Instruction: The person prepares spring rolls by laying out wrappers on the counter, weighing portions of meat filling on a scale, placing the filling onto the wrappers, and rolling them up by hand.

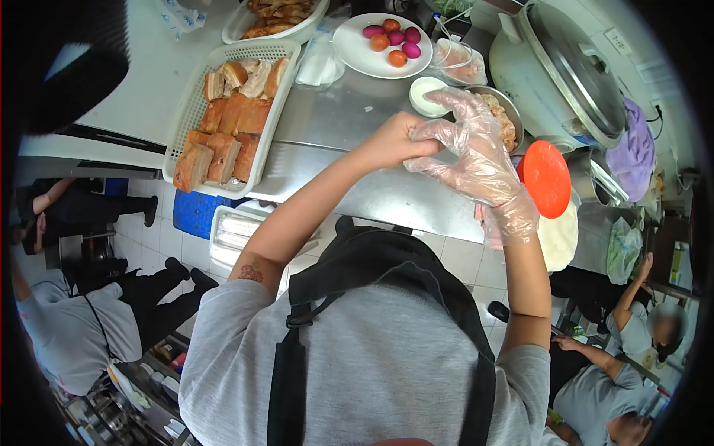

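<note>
My right hand [480,152] wears a clear disposable plastic glove [513,215] that reaches past the wrist. Its fingers are spread and hold nothing. My bare left hand [393,140] is closed, its fingertips pinching the glove at the fingers of my right hand. Both hands are above the steel counter [335,167]. Just behind them stand a small white bowl [429,88] with white contents and a metal bowl [513,111] of pale, chunky food, partly covered by my gloved hand. A red-orange bowl or lid [547,180] is beside my right wrist.
At left, a white basket [260,149] holds roasted pork belly slabs [227,115]. A white plate [349,56] carries tomatoes and purple-pink eggs. A large lidded pot [535,74] and a purple cloth [632,152] are at right. Other people [82,327] stand on both sides.
</note>
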Tool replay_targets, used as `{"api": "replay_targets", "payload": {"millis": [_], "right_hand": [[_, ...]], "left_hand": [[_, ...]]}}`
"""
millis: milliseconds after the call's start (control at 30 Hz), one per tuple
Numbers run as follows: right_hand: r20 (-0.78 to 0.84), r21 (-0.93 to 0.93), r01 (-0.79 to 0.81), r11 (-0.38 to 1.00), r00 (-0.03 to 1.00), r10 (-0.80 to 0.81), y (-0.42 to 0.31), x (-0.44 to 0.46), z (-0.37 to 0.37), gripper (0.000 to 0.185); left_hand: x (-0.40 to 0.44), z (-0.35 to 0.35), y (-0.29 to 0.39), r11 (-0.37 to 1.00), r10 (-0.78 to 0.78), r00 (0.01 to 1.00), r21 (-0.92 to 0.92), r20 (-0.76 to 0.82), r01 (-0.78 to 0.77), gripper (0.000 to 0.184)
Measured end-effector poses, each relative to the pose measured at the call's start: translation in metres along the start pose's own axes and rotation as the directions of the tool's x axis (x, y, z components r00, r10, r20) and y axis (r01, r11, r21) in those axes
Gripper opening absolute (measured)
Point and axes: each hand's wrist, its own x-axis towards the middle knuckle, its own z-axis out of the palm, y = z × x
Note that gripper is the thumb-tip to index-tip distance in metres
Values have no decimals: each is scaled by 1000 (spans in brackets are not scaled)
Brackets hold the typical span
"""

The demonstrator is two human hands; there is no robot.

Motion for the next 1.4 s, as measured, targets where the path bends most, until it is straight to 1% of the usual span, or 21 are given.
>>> {"api": "replay_targets", "payload": {"millis": [100, 167, 200, 267, 300, 367, 433, 500, 600, 700, 800, 900, 1000, 1033, 1067, 1100, 1133, 1200, 1300, 1333, 1400], "right_hand": [[0, 21, 0, 1000, 1000, 0, -1, -2, 4, 52], [20, 56, -7, 998, 1000, 6, 7, -3, 1, 58], [-33, 207, -89, 974, 995, 98, 12, -4, 1, 60], [-86, 504, -210, 838, 953, 291, 22, -10, 8, 66], [42, 487, -297, 821, 947, 318, 21, -12, 20, 66], [279, 417, -462, 783, 885, 374, 13, -17, 64, 67], [410, 665, -579, 472, 811, 416, 21, -30, 147, 58], [319, 670, -621, 406, 735, 598, 12, -29, 188, 52], [517, 359, -789, 499, 613, 597, 13, -40, 190, 58], [519, 178, -777, 603, 595, 614, 13, -64, 193, 49], [558, 96, -801, 591, 535, 634, 4, -74, 180, 47], [545, 160, -828, 537, 528, 652, -1, -86, 170, 47], [472, 172, -823, 541, 551, 688, 7, -102, 173, 46], [434, 194, -818, 542, 567, 700, 9, -107, 173, 46], [374, 190, -801, 567, 593, 713, 11, -111, 175, 45], [315, 184, -786, 590, 616, 722, 12, -111, 176, 44], [252, 177, -769, 614, 638, 727, 12, -111, 175, 43], [286, 366, -793, 486, 593, 752, 10, -101, 162, 42], [326, 579, -751, 317, 570, 755, 17, -103, 177, 39], [336, 636, -726, 263, 567, 752, 19, -103, 180, 38], [262, 604, -719, 344, 587, 766, 21, -111, 173, 38]], "left_hand": [[1, -5, 4, 979, -87, 996, 188, 18, 82, 19], [1, -4, 11, 979, -144, 990, 148, -7, 143, 16], [0, -4, 12, 976, -176, 984, 126, -18, 177, 16], [3, -12, 7, 985, -137, 990, -105, -15, 135, 21], [2, -15, 4, 969, -120, 993, -219, -21, 113, 25], [3, -13, 6, 925, -214, 960, -354, -183, 138, 32], [6, -24, -12, 797, -300, 919, -596, -255, 95, 33], [3, -41, -46, 661, -388, 878, -748, -281, 53, 38], [-9, -57, -88, 475, -534, 791, -880, -297, -10, 40], [-20, -62, -121, 375, -626, 723, -926, -292, -49, 40], [-24, -66, -140, 306, -658, 704, -949, -267, -75, 43], [-26, -68, -148, 313, -644, 715, -946, -274, -80, 41], [-29, -88, -155, 555, -611, 704, -830, -363, 53, 22], [-29, -88, -151, 822, -471, 712, -551, -520, 141, 23], [-31, -89, -148, 959, -285, 740, -187, -610, 215, 31], [-33, -86, -134, 943, -81, 783, 207, -617, 261, 44], [-35, -77, -113, 815, 78, 874, 536, -480, 221, 54], [-36, -58, -77, 299, 230, 971, 954, -58, -14, 75], [-27, -30, -101, 378, -56, 975, 908, 217, -180, 73], [-25, -23, -106, 400, -121, 969, 904, 214, -150, 68], [-18, -13, -110, 437, -246, 944, 894, 220, -94, 59]]}}
